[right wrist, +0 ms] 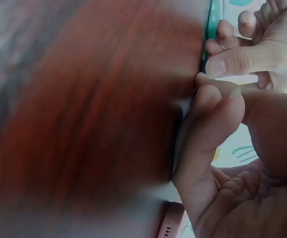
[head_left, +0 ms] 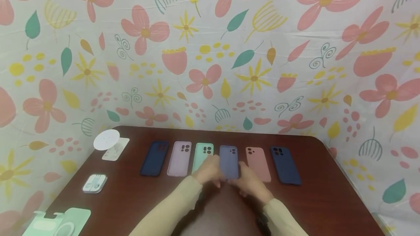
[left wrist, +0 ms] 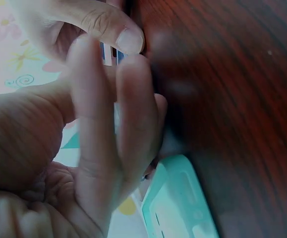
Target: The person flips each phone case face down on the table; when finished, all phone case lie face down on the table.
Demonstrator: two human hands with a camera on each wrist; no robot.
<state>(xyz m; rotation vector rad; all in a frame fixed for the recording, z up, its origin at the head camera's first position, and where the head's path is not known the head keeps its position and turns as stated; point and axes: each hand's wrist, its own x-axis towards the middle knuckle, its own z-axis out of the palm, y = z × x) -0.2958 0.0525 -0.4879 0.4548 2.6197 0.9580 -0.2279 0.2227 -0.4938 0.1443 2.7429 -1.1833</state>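
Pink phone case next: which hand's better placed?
Right, likely: the right hand is beside the pink case; the left hand is across the blue-purple case, near the mint case.

The left hand (left wrist: 97, 158) is filling the middle, its two nearest fingers (both rather blurred) pointing upward. The right hand (left wrist: 84, 17) is showing above, its thumb lying just beside those fingertips, with a blue sliver (left wrist: 119, 57) peeking out between. A mint phone case (left wrist: 175, 201) is lying below, near the left hand. The brown table (left wrist: 242, 124) is filling the right side, and flowered cloth (left wrist: 14, 64) is hanging behind.
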